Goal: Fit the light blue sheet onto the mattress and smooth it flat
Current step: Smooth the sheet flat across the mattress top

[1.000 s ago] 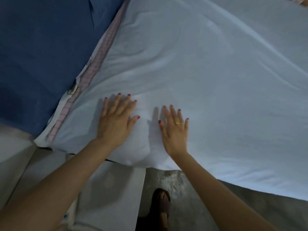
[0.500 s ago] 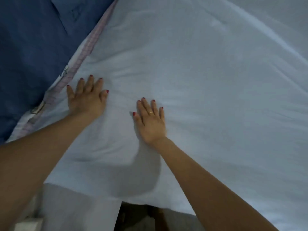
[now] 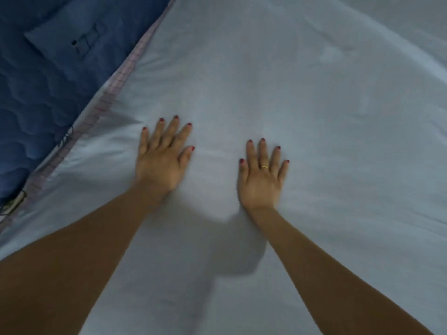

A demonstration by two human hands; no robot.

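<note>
The light blue sheet (image 3: pixel 302 105) covers most of the view and lies spread over the mattress, with soft creases at the right and a long fold running up the middle. My left hand (image 3: pixel 163 157) presses flat on the sheet, fingers straight and spread. My right hand (image 3: pixel 262 176), with a gold ring, lies flat on the sheet a hand's width to the right, fingers straight. Along the sheet's left edge a pink checked strip (image 3: pixel 116 85) of the mattress shows. Both forearms reach in from the bottom.
A dark blue quilted cover (image 3: pixel 48 76) with a small pocket-like patch lies along the left side, next to the checked strip. The shadow of my head falls on the sheet between my forearms.
Both hands have slid forward over the sheet, away from the bed's near edge. The floor and my foot have dropped out of view as I leaned further over the bed.
</note>
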